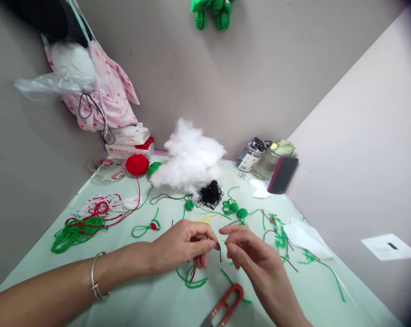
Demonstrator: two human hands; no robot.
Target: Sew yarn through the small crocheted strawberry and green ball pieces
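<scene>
A short piece of black yarn (220, 253) hangs from the pinched thumb and forefinger of my left hand (195, 244). To its right, my right hand (255, 261) has its fingers curved and apart, and no object shows between them. Green and red yarn strands (193, 278) show below my left hand, partly hidden behind it. Orange-handled thread snips (230, 305) lie on the table in front of my hands. Beyond the hands are small green crocheted balls (242, 213) and a tangle of black yarn (210, 194).
White stuffing (190, 159) is heaped at the back. A red yarn ball (137, 165) and loose green yarn (77, 234) lie left. Green scraps (279, 234) and white paper (307, 238) lie right. A phone (283, 175) leans by a jar (264, 164) at the back right.
</scene>
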